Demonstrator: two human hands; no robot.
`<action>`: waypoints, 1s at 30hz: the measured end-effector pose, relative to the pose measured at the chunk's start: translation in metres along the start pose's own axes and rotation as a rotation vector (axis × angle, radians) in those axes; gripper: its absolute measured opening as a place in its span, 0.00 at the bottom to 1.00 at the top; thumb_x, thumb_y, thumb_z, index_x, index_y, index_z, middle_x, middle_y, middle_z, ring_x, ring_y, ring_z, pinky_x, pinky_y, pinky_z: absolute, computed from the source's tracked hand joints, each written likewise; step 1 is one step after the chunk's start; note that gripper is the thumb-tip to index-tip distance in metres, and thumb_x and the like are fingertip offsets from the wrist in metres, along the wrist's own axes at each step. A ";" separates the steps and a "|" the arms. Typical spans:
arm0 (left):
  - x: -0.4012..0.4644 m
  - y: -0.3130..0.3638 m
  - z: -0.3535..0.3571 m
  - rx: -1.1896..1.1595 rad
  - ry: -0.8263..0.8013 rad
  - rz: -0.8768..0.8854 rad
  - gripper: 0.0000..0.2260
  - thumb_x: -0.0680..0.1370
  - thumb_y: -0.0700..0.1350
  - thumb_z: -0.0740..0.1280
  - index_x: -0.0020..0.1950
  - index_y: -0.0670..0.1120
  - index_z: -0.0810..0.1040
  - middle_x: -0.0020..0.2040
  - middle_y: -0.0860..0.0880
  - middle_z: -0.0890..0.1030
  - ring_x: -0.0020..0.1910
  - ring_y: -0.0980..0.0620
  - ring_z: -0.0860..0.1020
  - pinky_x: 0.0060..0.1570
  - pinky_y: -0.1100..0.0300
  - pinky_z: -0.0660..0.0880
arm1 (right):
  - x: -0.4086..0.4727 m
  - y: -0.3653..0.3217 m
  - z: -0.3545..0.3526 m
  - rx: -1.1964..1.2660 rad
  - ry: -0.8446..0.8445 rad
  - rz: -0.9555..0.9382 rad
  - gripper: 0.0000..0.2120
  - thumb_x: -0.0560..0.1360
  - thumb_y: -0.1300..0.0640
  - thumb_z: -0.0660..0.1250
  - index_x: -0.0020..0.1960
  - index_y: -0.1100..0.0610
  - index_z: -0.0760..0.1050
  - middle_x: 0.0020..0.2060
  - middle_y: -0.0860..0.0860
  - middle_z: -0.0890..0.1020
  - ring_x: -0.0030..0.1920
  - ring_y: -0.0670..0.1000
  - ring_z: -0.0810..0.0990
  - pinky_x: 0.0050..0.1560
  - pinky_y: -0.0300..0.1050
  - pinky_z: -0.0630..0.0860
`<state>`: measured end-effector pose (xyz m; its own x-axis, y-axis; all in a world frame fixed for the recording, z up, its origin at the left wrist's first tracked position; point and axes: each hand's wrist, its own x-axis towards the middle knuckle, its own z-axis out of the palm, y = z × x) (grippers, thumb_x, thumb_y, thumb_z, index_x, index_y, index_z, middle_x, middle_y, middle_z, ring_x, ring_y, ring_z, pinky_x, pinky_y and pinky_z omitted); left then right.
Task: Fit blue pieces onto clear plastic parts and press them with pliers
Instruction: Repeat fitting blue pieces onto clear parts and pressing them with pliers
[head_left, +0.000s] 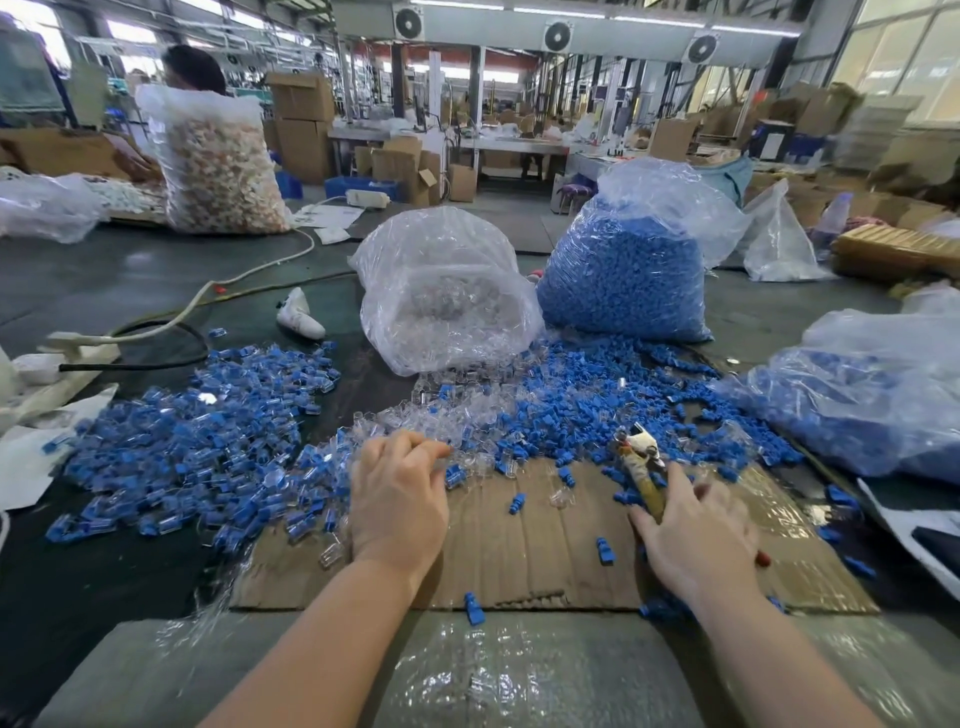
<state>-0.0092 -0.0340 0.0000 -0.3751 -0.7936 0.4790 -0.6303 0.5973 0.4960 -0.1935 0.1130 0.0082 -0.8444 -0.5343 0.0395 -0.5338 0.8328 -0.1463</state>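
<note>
Blue pieces (597, 410): lying loose in a wide spill across the far right of the surface (130, 280), with strays on the cardboard sheet (519, 545) near me.
Clear plastic parts (441, 410): heaping just beyond my left fingertips, below the mouth of the clear bag (441, 291).
Left hand (400, 499): I am reaching palm down into the near edge of the clear heap, fingers curling at the tips; I cannot tell whether they are pinching a part yet.
Right hand (696, 535): I am gripping the pliers (641, 467) by the handles, palm down on the cardboard.
Pliers axis: running from my right hand away and slightly left, nose pointing at the blue spill; whether the nose is parted I cannot tell.
Key relation: clear parts are lying straight ahead of the left hand, blue pieces ahead and left of the right, so I am judging the left hand nearer to both for picking.
Finished pile (197, 457): sitting well left of the left hand.
</note>
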 end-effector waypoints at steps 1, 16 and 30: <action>-0.003 0.004 0.003 -0.053 -0.026 0.040 0.10 0.76 0.41 0.67 0.56 0.48 0.79 0.49 0.54 0.76 0.52 0.57 0.65 0.57 0.68 0.58 | 0.000 0.000 -0.001 -0.011 -0.008 0.003 0.32 0.77 0.38 0.54 0.76 0.51 0.50 0.72 0.59 0.61 0.70 0.60 0.61 0.68 0.57 0.59; -0.017 0.030 0.025 -0.418 -0.190 -0.061 0.06 0.76 0.41 0.67 0.50 0.47 0.81 0.43 0.59 0.75 0.42 0.64 0.73 0.44 0.80 0.67 | -0.015 -0.051 0.015 0.113 0.225 -0.327 0.09 0.79 0.46 0.56 0.53 0.46 0.73 0.51 0.43 0.76 0.56 0.47 0.71 0.56 0.48 0.62; -0.017 0.030 0.021 -0.627 -0.264 -0.054 0.12 0.77 0.40 0.65 0.59 0.51 0.79 0.50 0.59 0.79 0.49 0.65 0.77 0.50 0.73 0.73 | -0.021 -0.067 0.009 0.343 0.155 -0.531 0.04 0.78 0.55 0.60 0.50 0.49 0.73 0.47 0.44 0.76 0.52 0.48 0.71 0.54 0.46 0.63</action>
<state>-0.0363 -0.0046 -0.0085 -0.5575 -0.7784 0.2884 -0.1698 0.4470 0.8783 -0.1393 0.0667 0.0085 -0.4804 -0.8120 0.3316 -0.8571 0.3544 -0.3740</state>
